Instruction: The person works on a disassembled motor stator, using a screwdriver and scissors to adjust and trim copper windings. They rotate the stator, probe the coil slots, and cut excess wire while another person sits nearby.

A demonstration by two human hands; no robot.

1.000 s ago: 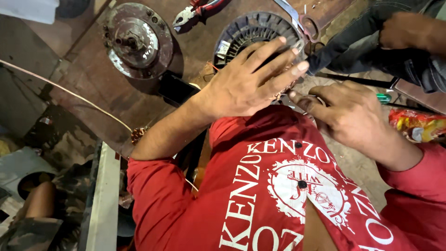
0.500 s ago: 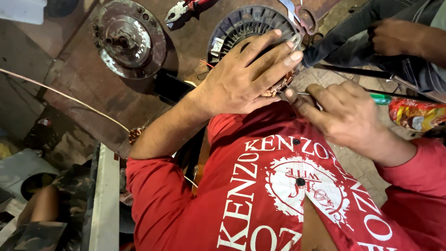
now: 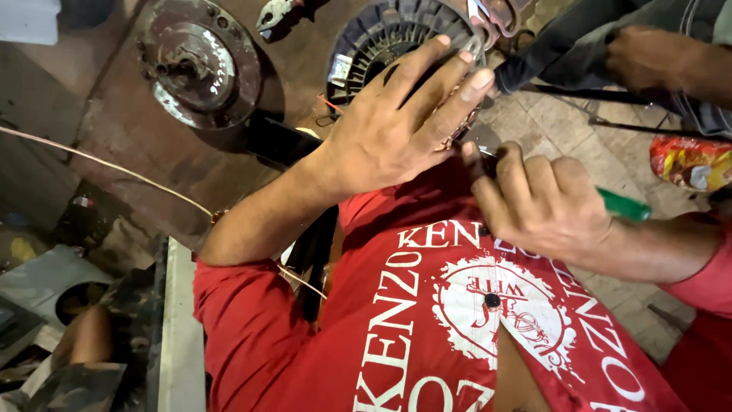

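The left hand point(image 3: 396, 126) lies flat with fingers spread on the round ribbed motor part point(image 3: 381, 38), pressing on it without closing around it; this part sits on the brown workbench point(image 3: 114, 137), just above the red shirt point(image 3: 396, 320); the right hand point(image 3: 545, 202) is closed in a fist around a green-handled tool point(image 3: 624, 204), its tip hidden under the left hand; a round metal disc point(image 3: 200, 65) rests further left.

A rusty brown bench point(image 3: 191, 164) is shown; a round metal cover point(image 3: 200, 61) and pliers point(image 3: 276, 13) are laid left of the finned stator point(image 3: 381, 38).
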